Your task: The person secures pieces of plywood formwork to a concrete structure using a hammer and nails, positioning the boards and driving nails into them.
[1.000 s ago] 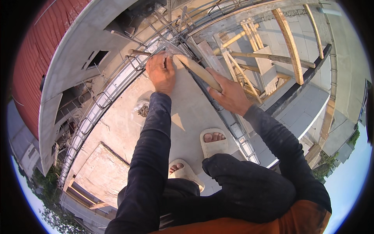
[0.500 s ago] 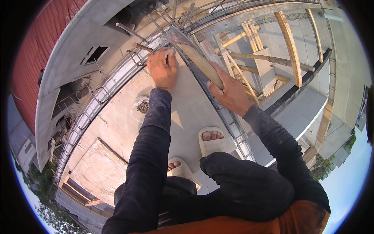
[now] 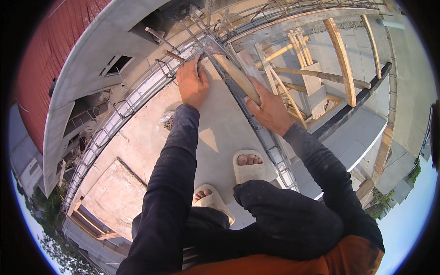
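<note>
My right hand (image 3: pixel 272 110) is closed round the pale wooden handle (image 3: pixel 236 75) of a tool with a flat grey metal head (image 3: pixel 212 47), slightly blurred. The head is up by the corner where the steel rebar cages meet. Left of it, my left hand (image 3: pixel 192 85) rests at the slab's far edge with its fingers curled. What those fingers pinch, if anything, is hidden. Behind my left wrist, a clear plastic bag (image 3: pixel 167 120) holding thin dark pieces, perhaps nails, lies on the concrete slab (image 3: pixel 220 123).
Rebar cages (image 3: pixel 117 112) run along the slab's left and right edges. A plywood sheet (image 3: pixel 112 195) lies at the left. Beyond the right edge stand timber props (image 3: pixel 341 62) and a bamboo and wood frame (image 3: pixel 298 48). My sandalled feet (image 3: pixel 249 165) are on the slab.
The tool's head has come down a little toward the corner beside my left hand. Both hands have kept their grip, and the view has shifted slightly.
</note>
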Available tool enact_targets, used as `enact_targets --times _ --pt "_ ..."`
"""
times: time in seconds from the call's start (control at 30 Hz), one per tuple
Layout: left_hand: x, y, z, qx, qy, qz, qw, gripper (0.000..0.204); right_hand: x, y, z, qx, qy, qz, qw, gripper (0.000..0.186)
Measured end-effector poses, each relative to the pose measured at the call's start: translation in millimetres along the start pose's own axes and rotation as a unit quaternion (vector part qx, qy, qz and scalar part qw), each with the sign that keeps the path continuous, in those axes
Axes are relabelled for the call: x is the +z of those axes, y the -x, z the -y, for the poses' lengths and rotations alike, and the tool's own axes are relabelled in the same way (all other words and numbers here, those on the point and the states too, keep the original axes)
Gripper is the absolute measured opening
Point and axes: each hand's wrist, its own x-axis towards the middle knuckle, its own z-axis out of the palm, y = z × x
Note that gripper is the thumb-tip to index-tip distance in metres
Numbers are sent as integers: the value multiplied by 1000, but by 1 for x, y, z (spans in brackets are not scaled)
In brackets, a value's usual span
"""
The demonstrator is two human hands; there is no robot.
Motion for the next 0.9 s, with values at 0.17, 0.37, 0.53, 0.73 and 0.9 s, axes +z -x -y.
enact_targets --times 0.17,0.37,0.53,0.73,0.9 --pt "-8 1 1 -28 -130 87 987 38 3 4 5 31 -24 20 999 63" --pt "-4 4 2 -39 -171 74 982 34 9 6 11 21 -67 -33 997 51" --pt "-9 3 -2 -41 -157 98 982 33 12 -10 -10 96 49 62 992 46" --pt "-10 1 -2 -37 -155 98 982 33 15 7 4 12 -30 -53 998 44" --pt "-9 2 2 -30 -145 86 985 32 24 -9 -18 97 71 62 991 42"
